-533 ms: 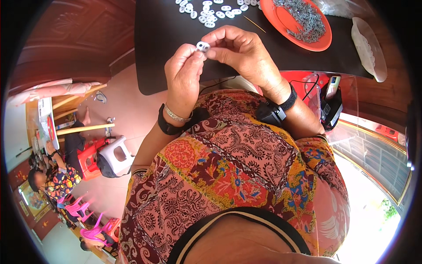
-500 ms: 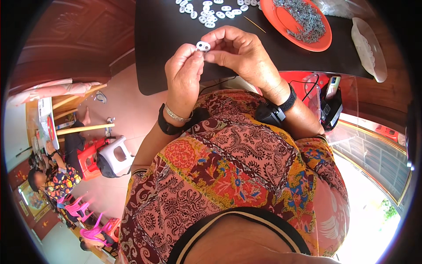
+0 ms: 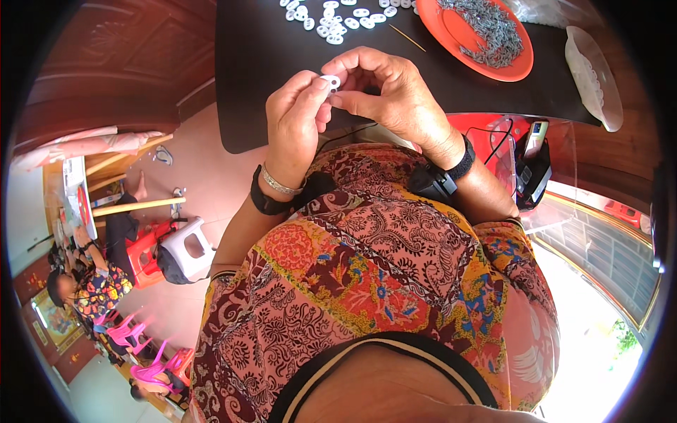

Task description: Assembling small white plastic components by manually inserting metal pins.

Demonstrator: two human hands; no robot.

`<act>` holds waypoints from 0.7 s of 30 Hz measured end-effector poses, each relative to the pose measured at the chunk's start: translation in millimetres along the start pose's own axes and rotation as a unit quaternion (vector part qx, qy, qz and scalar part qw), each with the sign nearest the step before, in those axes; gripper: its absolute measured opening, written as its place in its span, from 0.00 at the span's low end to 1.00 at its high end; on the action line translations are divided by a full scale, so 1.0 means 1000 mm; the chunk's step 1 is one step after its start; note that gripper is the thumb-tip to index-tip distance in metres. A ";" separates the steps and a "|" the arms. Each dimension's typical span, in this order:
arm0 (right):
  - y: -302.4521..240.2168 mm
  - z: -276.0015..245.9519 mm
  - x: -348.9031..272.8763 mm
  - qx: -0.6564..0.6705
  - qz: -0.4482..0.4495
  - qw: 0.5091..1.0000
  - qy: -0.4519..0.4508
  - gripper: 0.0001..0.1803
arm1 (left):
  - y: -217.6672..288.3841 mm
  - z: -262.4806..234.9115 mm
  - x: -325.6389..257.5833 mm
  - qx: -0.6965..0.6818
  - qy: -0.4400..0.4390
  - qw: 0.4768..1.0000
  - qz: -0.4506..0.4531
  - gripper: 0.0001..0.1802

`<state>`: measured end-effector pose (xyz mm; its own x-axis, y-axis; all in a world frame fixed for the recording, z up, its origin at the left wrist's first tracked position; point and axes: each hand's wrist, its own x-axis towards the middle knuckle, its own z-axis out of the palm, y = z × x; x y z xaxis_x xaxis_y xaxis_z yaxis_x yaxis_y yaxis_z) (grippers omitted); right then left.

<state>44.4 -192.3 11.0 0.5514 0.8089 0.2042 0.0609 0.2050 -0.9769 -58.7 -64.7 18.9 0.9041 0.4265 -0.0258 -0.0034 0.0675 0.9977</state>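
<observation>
A small white oval plastic piece with two holes [image 3: 331,82] is held up above the near edge of the black table. My left hand [image 3: 296,113] is closed on it, pinching one end between thumb and fingers. From the other side, the curled index finger and thumb of my right hand [image 3: 398,88] close around the same piece. Whether something smaller sits between the right fingertips is hidden. Beyond my hands lie several loose white two-hole pieces [image 3: 335,29], and right of them an orange-red plate [image 3: 441,37] holds a heap of small grey metal parts [image 3: 493,42].
A thin wooden stick [image 3: 407,37] lies on the black table [image 3: 268,70] beside the plate. At the right edge sits a translucent tray [image 3: 589,77] with a clear plastic bag above it. Stools [image 3: 187,250] and other people occupy the room at left.
The white piece has turned in my fingers and shifted slightly down and to the right. My left fingertips now cover more of it.
</observation>
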 end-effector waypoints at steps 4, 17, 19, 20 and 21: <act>0.001 0.005 -0.001 -0.149 -0.081 0.984 0.046 0.17 | 0.000 0.004 0.000 -0.005 0.018 1.000 0.014 0.14; 0.006 0.003 0.000 -0.259 -0.236 0.935 0.055 0.17 | -0.004 -0.001 -0.004 -0.012 -0.008 0.999 0.047 0.16; 0.006 0.002 0.000 -0.253 -0.242 0.935 0.050 0.17 | -0.002 0.000 -0.004 0.007 -0.009 0.999 0.049 0.16; 0.006 0.002 -0.001 -0.254 -0.242 0.935 0.048 0.16 | -0.002 0.000 -0.004 0.007 -0.009 0.999 0.049 0.16; 0.007 0.002 -0.001 -0.254 -0.242 0.935 0.046 0.16 | -0.002 0.000 -0.004 0.013 -0.015 0.998 0.052 0.16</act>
<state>43.0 -190.8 4.5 0.4248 0.6333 0.6470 0.6968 0.2275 -0.6802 -62.1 -66.8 17.3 0.9120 0.4024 0.0798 -0.0876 0.0011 0.9962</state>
